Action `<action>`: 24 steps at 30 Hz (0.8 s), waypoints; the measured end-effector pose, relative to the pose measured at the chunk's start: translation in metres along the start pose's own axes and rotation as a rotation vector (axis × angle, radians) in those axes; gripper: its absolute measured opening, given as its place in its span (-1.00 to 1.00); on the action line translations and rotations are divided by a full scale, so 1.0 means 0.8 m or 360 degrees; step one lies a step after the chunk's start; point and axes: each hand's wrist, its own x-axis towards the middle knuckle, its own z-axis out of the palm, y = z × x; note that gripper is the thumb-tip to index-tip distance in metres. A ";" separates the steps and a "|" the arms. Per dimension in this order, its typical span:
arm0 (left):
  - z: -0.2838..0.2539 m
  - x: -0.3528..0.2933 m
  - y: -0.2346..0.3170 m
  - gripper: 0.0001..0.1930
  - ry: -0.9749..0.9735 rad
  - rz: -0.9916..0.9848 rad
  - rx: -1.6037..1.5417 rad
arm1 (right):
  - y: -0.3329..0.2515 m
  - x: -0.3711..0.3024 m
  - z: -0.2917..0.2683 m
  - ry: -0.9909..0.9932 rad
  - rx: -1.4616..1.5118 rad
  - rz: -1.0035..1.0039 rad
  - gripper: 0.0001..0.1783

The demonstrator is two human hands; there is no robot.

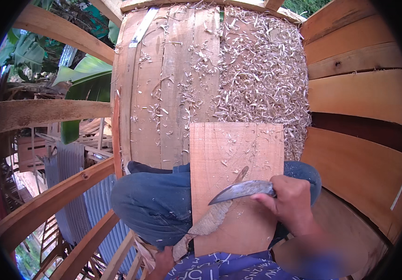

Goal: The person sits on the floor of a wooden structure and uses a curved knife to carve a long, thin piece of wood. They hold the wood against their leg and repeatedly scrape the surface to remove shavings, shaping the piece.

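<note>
A knife [238, 190] with a broad, curved blade is in my right hand [292, 198], its fingers wrapped round the handle. The blade points left, above a flat wooden board [236, 149] that rests across my legs. Beneath the blade, a rough grey-brown strip of wood [210, 219] runs diagonally over the board and past its left edge. Its lower end meets my left hand [163, 263], which looks closed on it near the bottom of the view; some of those fingers are hidden.
Curled wood shavings [264, 70] lie thick on the plank floor [147, 130] ahead. A saw blade [143, 27] lies at the far left. Plank walls [359, 93] stand to the right; open wooden rails [51, 200] run along the left, with corrugated sheets [100, 200] beyond.
</note>
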 end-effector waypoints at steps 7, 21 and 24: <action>0.002 0.001 0.007 -0.42 0.0088 -0.0025 -0.0054 | 0.017 0.012 0.025 0.0090 -0.0021 0.0068 -0.34; -0.006 0.018 0.002 -0.42 0.0050 -0.0059 0.0041 | 0.005 0.011 0.024 0.0078 0.0197 -0.0022 -0.40; -0.008 0.021 0.002 -0.42 0.0058 -0.0070 0.0063 | -0.001 0.008 0.025 0.0079 0.0227 -0.0106 -0.41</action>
